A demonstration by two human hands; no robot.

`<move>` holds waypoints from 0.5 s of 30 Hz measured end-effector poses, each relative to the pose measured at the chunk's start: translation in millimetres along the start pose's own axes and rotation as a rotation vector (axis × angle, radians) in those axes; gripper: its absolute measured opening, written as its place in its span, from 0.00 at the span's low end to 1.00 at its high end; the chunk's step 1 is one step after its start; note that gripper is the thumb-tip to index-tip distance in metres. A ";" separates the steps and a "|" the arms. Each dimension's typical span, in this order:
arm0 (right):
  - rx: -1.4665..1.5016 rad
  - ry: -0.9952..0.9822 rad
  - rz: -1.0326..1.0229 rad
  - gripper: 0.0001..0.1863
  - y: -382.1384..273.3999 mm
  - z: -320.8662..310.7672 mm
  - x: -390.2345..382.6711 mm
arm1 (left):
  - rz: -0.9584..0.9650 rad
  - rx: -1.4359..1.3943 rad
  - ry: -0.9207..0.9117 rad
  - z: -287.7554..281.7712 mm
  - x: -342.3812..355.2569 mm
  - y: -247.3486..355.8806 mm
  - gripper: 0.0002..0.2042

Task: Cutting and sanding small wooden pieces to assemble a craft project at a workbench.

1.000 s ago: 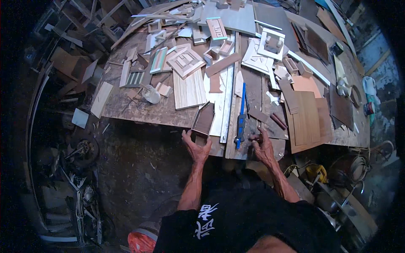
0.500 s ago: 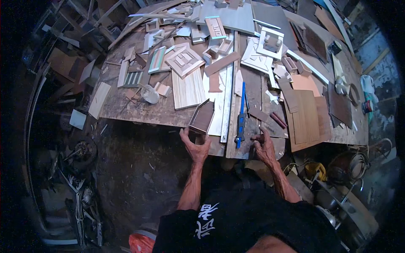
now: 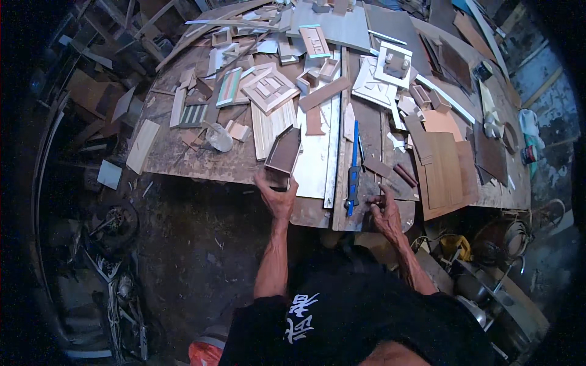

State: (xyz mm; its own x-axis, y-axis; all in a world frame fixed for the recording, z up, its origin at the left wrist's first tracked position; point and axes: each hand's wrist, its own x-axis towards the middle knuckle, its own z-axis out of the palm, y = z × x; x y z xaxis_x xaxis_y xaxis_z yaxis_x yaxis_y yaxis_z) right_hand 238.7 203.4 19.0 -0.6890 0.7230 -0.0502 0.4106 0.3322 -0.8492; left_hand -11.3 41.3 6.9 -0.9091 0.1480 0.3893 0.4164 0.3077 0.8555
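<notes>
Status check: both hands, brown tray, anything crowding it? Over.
Left hand gripping brown wooden tray by near end. Right hand loosely open, nothing visible in it, right of blue-and-black tool. Pale grained board partly hidden behind tray.

Upper centre of frame, you have a square wood panel (image 3: pixel 270 88) set cornerwise; left of it, a red-and-green striped board (image 3: pixel 228 87). Left of centre, note a cloudy jar (image 3: pixel 218 138). Right: a large brown panel (image 3: pixel 444 177). Lower right: a yellow object (image 3: pixel 455 248), kind unclear. Bottom edge, left of centre: a red item (image 3: pixel 204 355), cut off.
</notes>
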 end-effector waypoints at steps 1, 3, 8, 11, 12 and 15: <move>-0.005 0.014 0.001 0.31 -2.6 1.9 0.7 | 0.000 -0.002 0.004 4.0 7.0 -6.1 0.44; -0.021 0.022 -0.007 0.31 -8.0 2.2 -2.0 | 0.065 0.064 0.006 9.5 21.7 -12.6 0.41; -0.058 0.036 0.017 0.31 -17.6 0.9 -4.3 | 0.028 0.101 0.008 24.0 42.0 -13.6 0.34; -0.025 0.037 0.053 0.30 -23.9 3.4 -1.9 | 0.024 0.147 -0.027 28.2 48.8 -17.4 0.31; -0.023 0.037 0.033 0.30 -27.6 5.1 1.0 | 0.023 0.227 -0.035 30.5 48.9 -20.8 0.33; -0.021 0.034 -0.008 0.29 -39.3 14.2 13.6 | 0.047 0.326 -0.030 34.0 45.1 -26.9 0.35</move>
State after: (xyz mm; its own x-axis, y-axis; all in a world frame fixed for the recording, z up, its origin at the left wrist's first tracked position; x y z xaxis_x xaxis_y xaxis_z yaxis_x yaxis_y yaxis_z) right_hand 204.7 191.6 44.3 -0.6713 0.7407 -0.0252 0.4179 0.3502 -0.8383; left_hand -63.3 71.7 -10.2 -0.8904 0.1956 0.4111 0.4425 0.5840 0.6805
